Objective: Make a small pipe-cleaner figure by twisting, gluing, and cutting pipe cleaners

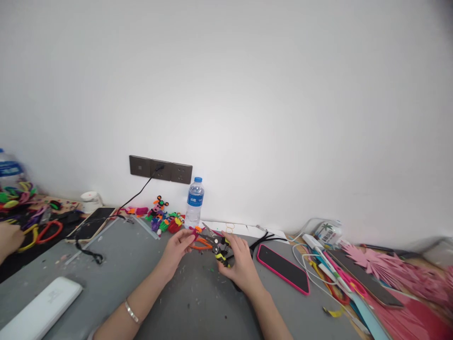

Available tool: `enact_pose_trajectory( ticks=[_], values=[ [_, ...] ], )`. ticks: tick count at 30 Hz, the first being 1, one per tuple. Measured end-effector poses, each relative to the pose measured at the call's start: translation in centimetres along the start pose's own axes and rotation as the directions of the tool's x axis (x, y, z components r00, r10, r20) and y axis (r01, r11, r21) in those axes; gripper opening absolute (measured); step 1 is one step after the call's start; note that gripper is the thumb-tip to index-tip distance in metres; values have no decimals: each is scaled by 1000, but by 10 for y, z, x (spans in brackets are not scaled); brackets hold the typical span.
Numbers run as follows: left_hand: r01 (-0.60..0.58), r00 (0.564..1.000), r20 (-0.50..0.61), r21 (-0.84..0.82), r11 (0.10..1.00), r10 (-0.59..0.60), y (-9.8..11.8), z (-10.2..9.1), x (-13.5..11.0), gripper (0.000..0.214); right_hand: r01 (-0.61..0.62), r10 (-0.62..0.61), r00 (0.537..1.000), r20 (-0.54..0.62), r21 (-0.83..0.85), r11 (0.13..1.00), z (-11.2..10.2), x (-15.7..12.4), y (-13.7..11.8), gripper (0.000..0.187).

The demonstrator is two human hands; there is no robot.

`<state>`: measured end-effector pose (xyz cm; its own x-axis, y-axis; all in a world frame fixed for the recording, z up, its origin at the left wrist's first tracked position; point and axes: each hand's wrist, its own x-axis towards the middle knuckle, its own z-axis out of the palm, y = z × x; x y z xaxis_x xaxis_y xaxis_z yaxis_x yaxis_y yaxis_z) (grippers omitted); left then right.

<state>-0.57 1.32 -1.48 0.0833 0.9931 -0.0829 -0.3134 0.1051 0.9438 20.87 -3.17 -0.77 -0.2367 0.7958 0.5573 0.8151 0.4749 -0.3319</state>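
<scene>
My right hand (239,262) is closed around the black-and-yellow handles of a pair of pliers (220,248), whose jaws point left. My left hand (178,248) pinches a small magenta and orange pipe-cleaner piece (197,233) right at the jaws. An orange loop (201,243) lies under the two hands on the grey table (148,278). A silver bracelet (131,311) sits on my left wrist.
A water bottle (194,202) and small pipe-cleaner figures (161,218) stand by the wall. A pink-cased phone (283,268) lies to the right, with cables, scissors and pink paper beyond. At left: a white power bank (42,307), a tablet (91,223), another person's hand (9,238).
</scene>
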Motion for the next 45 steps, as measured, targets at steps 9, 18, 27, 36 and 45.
enact_pose_trajectory(
  ticks=[9, 18, 27, 36, 45],
  values=[
    [-11, 1000, 7, 6, 1000, 11, 1, 1, -1, 38, -2, 2, 1000, 6, -5, 1000, 1, 0, 0, 69],
    [-40, 999, 26, 28, 999, 40, 5, 1, -4, 36, -17, 16, 999, 35, 34, 999, 1, -1, 1, 69],
    [-45, 998, 39, 41, 998, 43, 2, 0, -3, 37, -9, 8, 1000, 20, 31, 999, 0, -2, 2, 69],
    [-42, 998, 52, 53, 998, 40, 7, 3, -6, 39, -12, 11, 1000, 19, 58, 998, 1, -1, 3, 70],
    [-64, 997, 48, 103, 993, 59, 8, 2, -6, 38, -29, 26, 999, 36, 100, 995, 1, -3, 2, 71]
  ],
)
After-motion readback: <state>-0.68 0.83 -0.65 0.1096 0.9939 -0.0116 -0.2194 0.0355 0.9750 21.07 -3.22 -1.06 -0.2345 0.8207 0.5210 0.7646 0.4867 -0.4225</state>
